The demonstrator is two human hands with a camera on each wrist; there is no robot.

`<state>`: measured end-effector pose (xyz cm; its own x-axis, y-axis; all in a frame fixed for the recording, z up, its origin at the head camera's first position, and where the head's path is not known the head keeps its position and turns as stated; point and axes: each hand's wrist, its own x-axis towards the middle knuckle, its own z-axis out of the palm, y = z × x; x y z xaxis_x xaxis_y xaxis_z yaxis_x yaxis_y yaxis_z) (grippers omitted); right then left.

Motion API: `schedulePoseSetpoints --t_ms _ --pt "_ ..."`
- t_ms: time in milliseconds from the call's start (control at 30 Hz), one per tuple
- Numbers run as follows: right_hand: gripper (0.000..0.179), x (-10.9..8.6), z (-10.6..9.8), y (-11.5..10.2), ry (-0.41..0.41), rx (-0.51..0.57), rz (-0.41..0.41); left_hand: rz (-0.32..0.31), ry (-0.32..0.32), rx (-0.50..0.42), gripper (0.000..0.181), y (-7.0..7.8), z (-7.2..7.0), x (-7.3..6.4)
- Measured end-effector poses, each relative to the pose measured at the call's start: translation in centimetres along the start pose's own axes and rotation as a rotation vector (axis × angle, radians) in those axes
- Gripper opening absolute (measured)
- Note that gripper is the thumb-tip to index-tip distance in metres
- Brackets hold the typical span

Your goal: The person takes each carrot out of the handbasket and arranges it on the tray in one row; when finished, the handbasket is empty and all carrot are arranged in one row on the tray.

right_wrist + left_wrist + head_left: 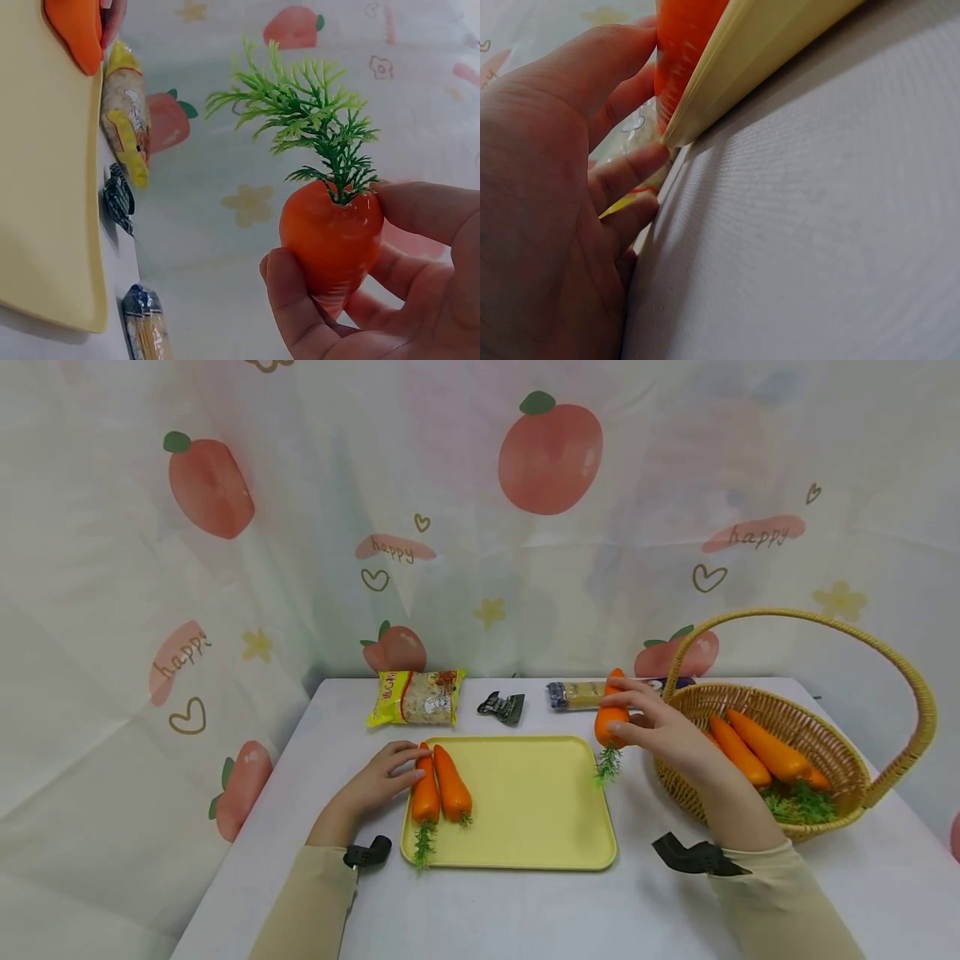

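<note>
My right hand (660,731) holds an orange carrot (612,727) above the table, just beyond the tray's right edge. Its green leafy top hangs down in the head view; in the right wrist view the thumb and fingers wrap the carrot (330,232). At the left side of a yellow tray (536,802) lie two carrots, the outer one (425,793) and the inner one (452,785). My left hand (378,781) touches the outer carrot near its tip. The left wrist view shows its fingers against that carrot (686,49) and the tray's rim (705,97).
A wicker basket (678,789) with a tall handle stands at the right, holding several carrots (772,756). Behind the tray lie a yellow food packet (420,697), a small dark packet (502,707) and a long noodle-like packet (577,695). A printed cloth hangs behind the table.
</note>
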<state>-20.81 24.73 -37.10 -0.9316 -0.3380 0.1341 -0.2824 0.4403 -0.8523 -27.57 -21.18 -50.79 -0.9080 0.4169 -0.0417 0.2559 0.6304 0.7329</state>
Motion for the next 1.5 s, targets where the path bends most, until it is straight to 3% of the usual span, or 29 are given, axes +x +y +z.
schedulePoseSetpoints --t_ms 133,333,500,867,1067,1500 --pt "0.038 0.8 0.7 -0.2 -0.002 -0.04 -0.018 0.019 0.005 0.013 0.045 -0.3 0.0 0.0" --pt "0.045 1.6 1.7 -0.6 0.002 -0.064 0.065 0.028 0.01 0.01 0.044 -0.3 0.0 -0.1" --pt "0.049 2.4 2.7 -0.8 -0.023 -0.036 0.081 0.037 0.006 0.01 0.044 -0.3 0.0 0.0" --pt "0.05 4.5 6.1 -0.5 -0.123 0.111 0.027 0.032 -0.002 0.015 0.044 -0.1 -0.1 0.0" --pt "0.056 5.7 8.4 -0.1 -0.174 0.135 0.085 0.035 0.004 0.019 0.044 -0.5 0.0 0.2" --pt "0.054 7.3 13.0 0.5 -0.275 0.066 0.148 0.05 0.011 0.016 0.044 -0.6 0.1 0.3"
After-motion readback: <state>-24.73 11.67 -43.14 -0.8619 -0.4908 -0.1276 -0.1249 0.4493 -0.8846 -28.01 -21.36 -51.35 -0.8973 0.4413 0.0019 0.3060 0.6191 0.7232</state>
